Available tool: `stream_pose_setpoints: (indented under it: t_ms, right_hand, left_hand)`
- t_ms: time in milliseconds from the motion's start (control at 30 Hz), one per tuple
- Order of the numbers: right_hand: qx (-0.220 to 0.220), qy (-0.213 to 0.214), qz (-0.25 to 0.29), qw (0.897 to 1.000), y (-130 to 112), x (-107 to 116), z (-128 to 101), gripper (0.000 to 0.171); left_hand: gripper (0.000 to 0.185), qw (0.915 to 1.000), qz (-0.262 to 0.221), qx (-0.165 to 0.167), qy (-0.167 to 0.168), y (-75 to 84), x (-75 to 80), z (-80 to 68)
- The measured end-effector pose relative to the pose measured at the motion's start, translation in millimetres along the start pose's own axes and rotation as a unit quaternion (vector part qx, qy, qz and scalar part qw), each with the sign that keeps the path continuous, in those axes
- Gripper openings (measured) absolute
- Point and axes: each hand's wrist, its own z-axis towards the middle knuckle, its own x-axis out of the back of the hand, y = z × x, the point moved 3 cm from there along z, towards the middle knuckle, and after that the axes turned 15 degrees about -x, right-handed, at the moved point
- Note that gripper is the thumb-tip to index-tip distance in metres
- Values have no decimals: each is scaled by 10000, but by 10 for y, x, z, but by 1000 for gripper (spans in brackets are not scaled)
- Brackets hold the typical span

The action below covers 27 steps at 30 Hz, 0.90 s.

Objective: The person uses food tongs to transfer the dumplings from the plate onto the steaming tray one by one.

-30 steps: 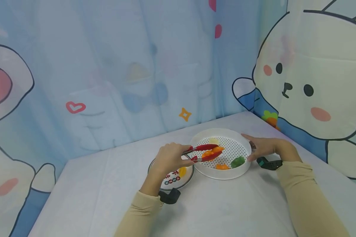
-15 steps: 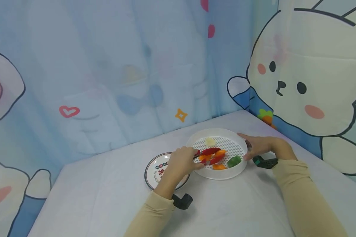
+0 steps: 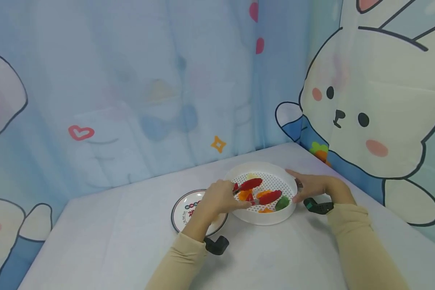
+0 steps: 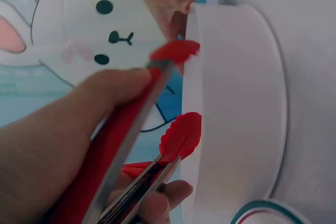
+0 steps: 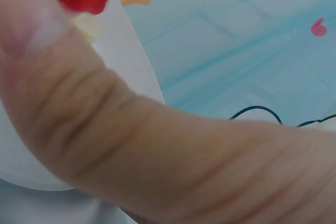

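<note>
My left hand [image 3: 219,197] grips red tongs [image 3: 255,191], whose two scalloped tips stand apart over a round white perforated basket [image 3: 264,220]. In the basket lie orange pieces [image 3: 244,195], a green piece [image 3: 282,203] and a pale yellow piece [image 3: 251,176]. Nothing shows between the tong tips. My right hand [image 3: 311,187] holds the basket's right rim, thumb along the top. The left wrist view shows the tongs [image 4: 178,135] at the basket wall [image 4: 236,108]. In the right wrist view my thumb [image 5: 105,108] fills the frame before the basket wall [image 5: 131,51].
A round plate [image 3: 184,209] with a dark rim and printed marks lies left of the basket, partly under my left wrist. Cartoon-printed curtains [image 3: 130,100] close off the back and right of the white-covered table [image 3: 112,241].
The tongs pinched an orange piece over the basket a second ago; now their tips are spread apart with nothing between them. My left hand moved closer to the basket. My right hand stayed on the rim.
</note>
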Motion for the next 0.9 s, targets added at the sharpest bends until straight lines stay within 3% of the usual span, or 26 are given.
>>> stream_pose_setpoints:
  t_ms: [233,367,500,767,900]
  right_hand:
    - [53,1,52,10000,28,-74,26,123]
    - [42,27,-18,10000,26,-32,30,122]
    - [85,35,-21,10000,-32,-19,56,122]
    - [247,-36,16,9997,-24,-70,79,122]
    - [229,8,-44,9997,-11,-17,76,121]
  left_hand:
    - [66,9884,-1439,365,-316,-297,1,-96]
    - [69,9852,-1594,493,-384,-368,43,-126]
    - [74,9883,-1381,476,-431,-392,133,-179]
    - [100,9909,-764,145,-1097,-401,250,-345]
    - [95,9947,-266,-60,-988,-537,470,-454]
